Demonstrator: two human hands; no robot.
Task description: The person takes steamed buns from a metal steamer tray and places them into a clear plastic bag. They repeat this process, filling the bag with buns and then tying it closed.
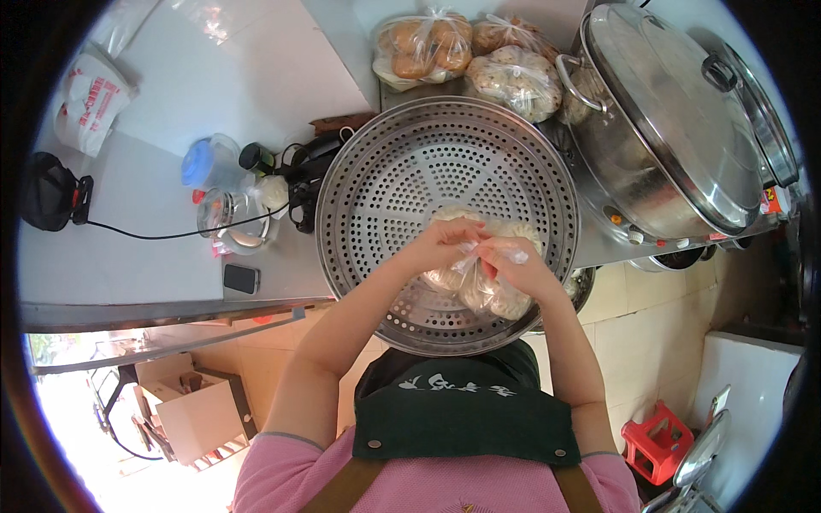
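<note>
A round perforated metal steamer tray (385, 192) stands before me on the counter, its near rim over the edge. In its lower right part lies a clear plastic bag of pale buns (507, 298). My left hand (446, 243) pinches the gathered neck of the bag from the left. Fingers of my right hand (516, 263) grip the same neck from the right, with a loose plastic end sticking out beside them. The two hands touch or nearly touch. Whether the neck is knotted cannot be told.
Bagged brown buns (423, 48) and bagged speckled buns (515, 83) sit behind the tray. At right stands a large lidded steel pot (660, 128). Left are a blue-lidded container (199, 163), a glass jar (218, 211), a phone (242, 279) and a black cable (147, 236). A red stool (659, 442) is on the floor.
</note>
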